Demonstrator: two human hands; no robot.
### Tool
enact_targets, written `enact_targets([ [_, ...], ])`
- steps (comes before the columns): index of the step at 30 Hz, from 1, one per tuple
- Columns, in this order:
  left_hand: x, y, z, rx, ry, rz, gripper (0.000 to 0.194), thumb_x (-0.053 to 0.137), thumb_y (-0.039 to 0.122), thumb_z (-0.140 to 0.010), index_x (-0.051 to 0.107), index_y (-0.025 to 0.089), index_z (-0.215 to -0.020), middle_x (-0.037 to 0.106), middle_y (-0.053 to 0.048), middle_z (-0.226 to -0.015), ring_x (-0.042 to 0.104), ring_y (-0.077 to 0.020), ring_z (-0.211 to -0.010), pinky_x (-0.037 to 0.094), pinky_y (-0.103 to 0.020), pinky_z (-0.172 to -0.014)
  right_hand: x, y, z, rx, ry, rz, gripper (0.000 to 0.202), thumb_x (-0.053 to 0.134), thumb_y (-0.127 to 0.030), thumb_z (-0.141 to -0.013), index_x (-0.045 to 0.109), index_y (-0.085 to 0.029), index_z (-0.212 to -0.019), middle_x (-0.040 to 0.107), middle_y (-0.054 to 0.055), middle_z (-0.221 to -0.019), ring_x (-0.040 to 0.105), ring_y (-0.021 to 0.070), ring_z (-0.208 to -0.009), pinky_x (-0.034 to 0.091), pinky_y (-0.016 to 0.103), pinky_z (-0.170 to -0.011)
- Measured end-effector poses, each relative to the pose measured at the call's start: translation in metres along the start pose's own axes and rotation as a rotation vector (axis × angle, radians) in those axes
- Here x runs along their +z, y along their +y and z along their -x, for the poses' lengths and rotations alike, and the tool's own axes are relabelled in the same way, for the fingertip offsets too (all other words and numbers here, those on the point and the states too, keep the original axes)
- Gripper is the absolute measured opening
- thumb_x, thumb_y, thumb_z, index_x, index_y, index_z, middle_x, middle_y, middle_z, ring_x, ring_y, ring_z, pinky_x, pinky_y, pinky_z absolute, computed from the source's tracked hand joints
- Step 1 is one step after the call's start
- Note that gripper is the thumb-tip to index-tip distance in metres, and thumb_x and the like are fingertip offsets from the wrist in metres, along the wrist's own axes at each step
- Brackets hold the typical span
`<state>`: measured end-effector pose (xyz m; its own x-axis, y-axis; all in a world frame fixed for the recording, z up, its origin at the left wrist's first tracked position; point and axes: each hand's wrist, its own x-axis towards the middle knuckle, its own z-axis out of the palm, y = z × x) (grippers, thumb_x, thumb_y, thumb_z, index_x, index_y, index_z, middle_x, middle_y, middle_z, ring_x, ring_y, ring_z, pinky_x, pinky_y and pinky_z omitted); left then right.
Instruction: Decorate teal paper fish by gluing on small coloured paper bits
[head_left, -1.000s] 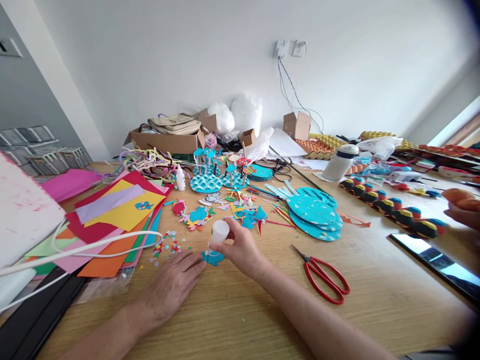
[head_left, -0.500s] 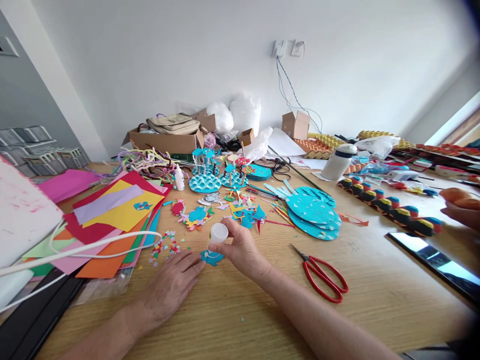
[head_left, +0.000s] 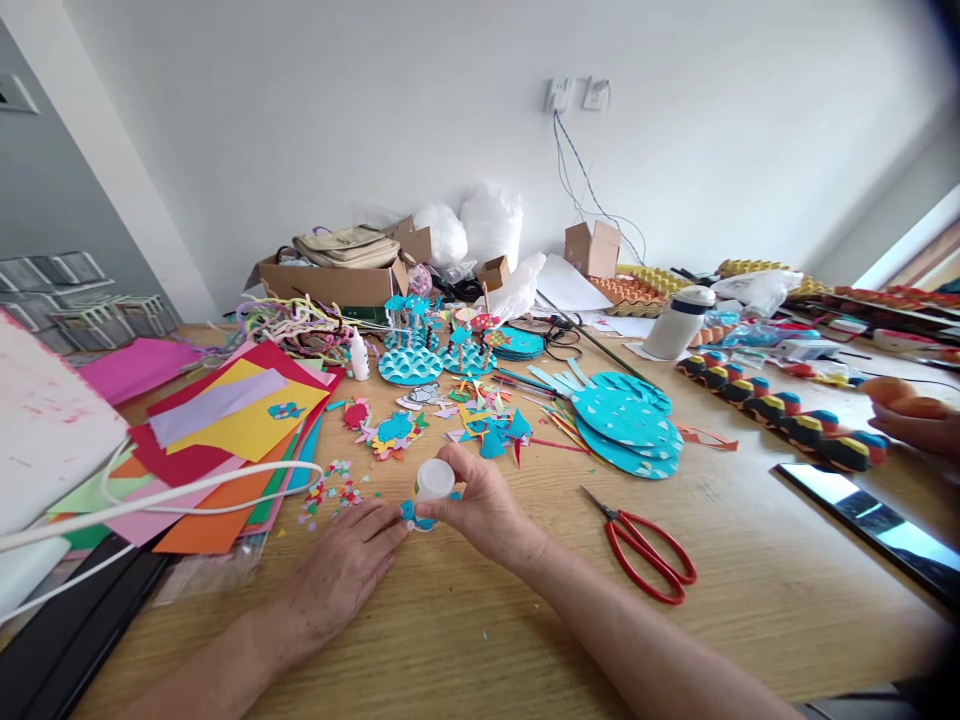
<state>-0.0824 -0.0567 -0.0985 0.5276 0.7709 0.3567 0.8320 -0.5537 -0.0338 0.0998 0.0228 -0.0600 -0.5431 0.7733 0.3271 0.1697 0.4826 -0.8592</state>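
A small blue paper fish (head_left: 410, 513) lies on the wooden table in front of me. My left hand (head_left: 346, 562) rests flat beside it, fingers stretched out and fingertips at its left edge. In my right hand (head_left: 489, 508) is a white glue bottle (head_left: 435, 480), tipped bottom-up over the fish. The bottle covers part of the fish, and its nozzle is hidden. Just behind lie a paper cut-out with a blue middle and colourful edging (head_left: 394, 432) and a scatter of tiny paper dots (head_left: 337, 492).
Red-handled scissors (head_left: 651, 555) lie right of my forearm. Coloured paper sheets (head_left: 217, 450) and a white cable (head_left: 225, 480) are at the left. Blue discs (head_left: 628, 430), a second glue bottle (head_left: 358, 357) and a phone (head_left: 874, 530) lie around. Another person's hand (head_left: 919, 430) shows at far right.
The glue bottle in my right hand has shifted slightly left and down over the fish. My left hand stays nearly still. The other person's hand at far right has moved a little left.
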Motion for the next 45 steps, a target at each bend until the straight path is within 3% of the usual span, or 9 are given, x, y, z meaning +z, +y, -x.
enact_targets([
  [16,0.001,-0.001,0.001,0.020,0.032,-0.037,0.029,0.034,0.016,-0.088,0.056,0.019,-0.107,0.064,-0.004,-0.105,0.057,-0.0198,-0.097,0.049,-0.038,-0.084,-0.001,0.002,-0.001,-0.020,-0.002,-0.003,0.023,0.067,-0.026,-0.063,0.045,-0.019,-0.066,0.045,-0.005,-0.064,0.041,0.0091,-0.060,0.032,0.020,-0.054],
  [24,0.000,-0.001,0.000,0.022,0.022,-0.013,0.031,0.034,0.015,-0.088,0.056,0.020,-0.110,0.064,-0.004,-0.106,0.056,-0.0200,-0.100,0.048,-0.040,-0.086,-0.004,0.006,-0.005,0.106,0.094,-0.112,0.028,0.069,-0.025,-0.060,0.045,-0.020,-0.074,0.051,-0.004,-0.068,0.047,0.0109,-0.064,0.038,0.022,-0.060],
  [45,-0.001,-0.001,-0.002,0.038,0.014,-0.044,0.031,0.035,0.015,-0.088,0.057,0.018,-0.109,0.064,-0.005,-0.106,0.057,-0.0210,-0.097,0.050,-0.039,-0.083,0.002,0.005,-0.009,0.089,0.078,0.006,0.028,0.071,-0.021,-0.058,0.049,-0.019,-0.075,0.051,-0.005,-0.070,0.046,0.0105,-0.065,0.037,0.021,-0.059],
])
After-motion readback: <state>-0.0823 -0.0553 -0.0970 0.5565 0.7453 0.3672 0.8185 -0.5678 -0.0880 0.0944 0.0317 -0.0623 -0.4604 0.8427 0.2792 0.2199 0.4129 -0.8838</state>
